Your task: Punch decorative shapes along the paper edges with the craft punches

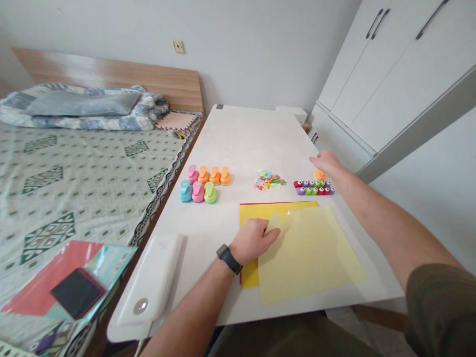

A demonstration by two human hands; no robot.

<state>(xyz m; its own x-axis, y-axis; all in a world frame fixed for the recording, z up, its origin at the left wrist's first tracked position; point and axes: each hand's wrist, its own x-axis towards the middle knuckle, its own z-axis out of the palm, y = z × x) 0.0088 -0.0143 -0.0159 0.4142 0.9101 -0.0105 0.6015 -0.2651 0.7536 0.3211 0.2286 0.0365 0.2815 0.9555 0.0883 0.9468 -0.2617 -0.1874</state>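
Note:
My left hand, with a black watch on its wrist, lies flat on a deep yellow paper sheet. Its fingertips reach the edge of a pale yellow sheet, which overlaps the deeper one. A red sheet edge shows beneath. My right hand hangs, fingers extended, just above an orange craft punch, beside a row of small multicoloured punches. Several larger pastel punches stand at the left, and a heap of small paper cutouts lies between the groups.
All this sits on a long white table. A white oblong case lies at its near left edge. A bed runs along the left, holding a black tablet on a red and teal folder. White cabinets stand at right.

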